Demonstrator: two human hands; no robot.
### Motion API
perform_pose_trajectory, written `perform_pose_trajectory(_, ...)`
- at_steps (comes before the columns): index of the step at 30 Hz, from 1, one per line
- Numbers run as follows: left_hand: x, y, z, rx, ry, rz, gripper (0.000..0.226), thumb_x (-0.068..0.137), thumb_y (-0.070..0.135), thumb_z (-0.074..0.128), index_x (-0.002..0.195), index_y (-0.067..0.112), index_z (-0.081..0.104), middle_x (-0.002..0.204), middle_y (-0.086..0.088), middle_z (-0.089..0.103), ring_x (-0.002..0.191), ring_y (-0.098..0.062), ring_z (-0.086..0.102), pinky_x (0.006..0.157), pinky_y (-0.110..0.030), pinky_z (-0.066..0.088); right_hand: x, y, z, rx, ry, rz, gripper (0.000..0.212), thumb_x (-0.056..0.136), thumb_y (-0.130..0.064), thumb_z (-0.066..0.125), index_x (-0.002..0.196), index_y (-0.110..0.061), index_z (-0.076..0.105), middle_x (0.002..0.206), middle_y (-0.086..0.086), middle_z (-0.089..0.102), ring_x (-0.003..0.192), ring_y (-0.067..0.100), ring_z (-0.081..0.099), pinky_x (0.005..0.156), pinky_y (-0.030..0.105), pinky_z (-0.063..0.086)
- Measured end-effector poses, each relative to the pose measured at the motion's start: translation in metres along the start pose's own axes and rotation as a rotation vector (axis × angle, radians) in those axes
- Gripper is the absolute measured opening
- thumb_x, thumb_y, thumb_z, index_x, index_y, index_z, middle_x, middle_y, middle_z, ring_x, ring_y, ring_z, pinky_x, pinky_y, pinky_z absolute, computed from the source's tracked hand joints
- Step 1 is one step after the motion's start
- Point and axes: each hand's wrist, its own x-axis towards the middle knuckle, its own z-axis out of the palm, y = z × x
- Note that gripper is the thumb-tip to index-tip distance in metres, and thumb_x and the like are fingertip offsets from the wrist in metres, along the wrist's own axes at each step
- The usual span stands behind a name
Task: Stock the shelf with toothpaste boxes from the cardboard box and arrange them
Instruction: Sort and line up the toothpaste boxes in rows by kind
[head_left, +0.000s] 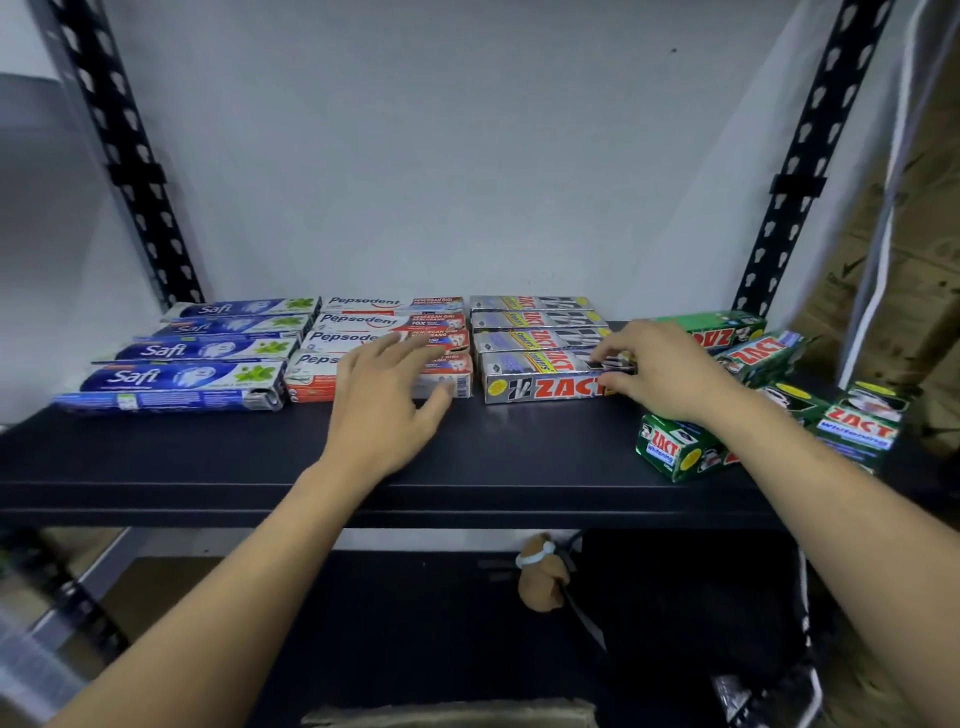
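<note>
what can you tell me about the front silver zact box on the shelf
The front silver Zact box is a long, shiny cardboard carton with red ZACT lettering on its front face and a yellow spot at its left end. It lies flat on the black shelf, nearest of a four-box row, and the right hand pinches its right end.

Shelf carries toothpaste boxes (mostly rowed).

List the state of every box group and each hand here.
Safi boxes: flat, lined up.
Pepsodent boxes: flat, lined up.
silver Zact boxes: flat, lined up.
green Zact boxes: jumbled, unaligned.
left hand: open, fingers spread over the Pepsodent boxes.
right hand: pinching the end of the front silver Zact box.
</note>
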Motion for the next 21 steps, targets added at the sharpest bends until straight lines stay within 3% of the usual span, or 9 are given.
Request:
perform_pose_trajectory(3, -0.001, 0.014, 0.003, 0.032, -0.090, 0.157, 0.051, 0.091, 0.055, 0.044, 0.136, 0.034, 0.057, 0.143, 0.012, 0.054, 0.141, -0.016, 0.037, 0.118, -0.044, 0.014, -0.003, 0.000, 0.000, 0.044, 0.014, 0.026, 0.025, 0.087, -0.033, 0.071, 0.112, -0.031, 0.071, 0.110, 0.003, 0.064, 0.102, 0.023, 0.057, 0.087, 0.037, 0.047)
perform_pose_trajectory(7, 0.001, 0.014, 0.009, 0.074, -0.201, 0.165, 0.063, 0.091, 0.064, 0.030, 0.148, 0.039, 0.041, 0.152, 0.017, 0.042, 0.148, -0.013, 0.023, 0.120, -0.045, 0.004, -0.002, 0.004, -0.002, 0.088, 0.016, 0.028, 0.023, 0.089, -0.036, 0.067, 0.111, -0.030, 0.072, 0.108, 0.002, 0.066, 0.101, 0.021, 0.058, 0.082, 0.032, 0.044)
perform_pose_trajectory(10, 0.000, 0.014, 0.010, 0.081, -0.223, 0.172, 0.064, 0.092, 0.066, 0.023, 0.148, 0.040, 0.041, 0.153, 0.019, 0.040, 0.149, -0.013, 0.022, 0.120, -0.046, 0.001, 0.007, 0.001, -0.007, 0.119, -0.005, 0.042, 0.035, 0.093, -0.047, 0.057, 0.121, -0.030, 0.067, 0.128, -0.002, 0.063, 0.116, 0.019, 0.056, 0.093, 0.030, 0.042)
perform_pose_trajectory(13, -0.002, 0.016, 0.008, 0.081, -0.217, 0.175, 0.065, 0.092, 0.065, 0.020, 0.146, 0.039, 0.043, 0.152, 0.019, 0.042, 0.147, -0.014, 0.025, 0.119, -0.045, 0.002, 0.022, -0.015, -0.006, 0.125, -0.159, 0.006, 0.050, 0.094, -0.057, 0.046, 0.140, -0.037, 0.049, 0.150, -0.009, 0.043, 0.140, 0.017, 0.037, 0.113, 0.033, 0.028)
perform_pose_trajectory(17, -0.003, 0.017, 0.006, 0.092, -0.222, 0.171, 0.064, 0.092, 0.064, 0.019, 0.147, 0.039, 0.041, 0.153, 0.020, 0.039, 0.147, -0.013, 0.025, 0.118, -0.044, 0.003, 0.046, -0.046, 0.001, 0.066, -0.364, -0.067, 0.053, 0.098, -0.060, 0.028, 0.149, -0.045, 0.028, 0.160, -0.012, 0.020, 0.150, 0.019, 0.012, 0.121, 0.039, 0.009)
perform_pose_trajectory(21, -0.003, 0.017, 0.006, 0.082, -0.226, 0.174, 0.062, 0.093, 0.062, 0.022, 0.146, 0.039, 0.045, 0.153, 0.019, 0.040, 0.145, -0.014, 0.028, 0.116, -0.042, 0.005, 0.057, -0.064, 0.003, 0.048, -0.466, -0.042, 0.059, 0.100, -0.058, 0.018, 0.146, -0.026, 0.037, 0.158, 0.001, 0.028, 0.144, 0.027, 0.024, 0.117, 0.045, 0.018)
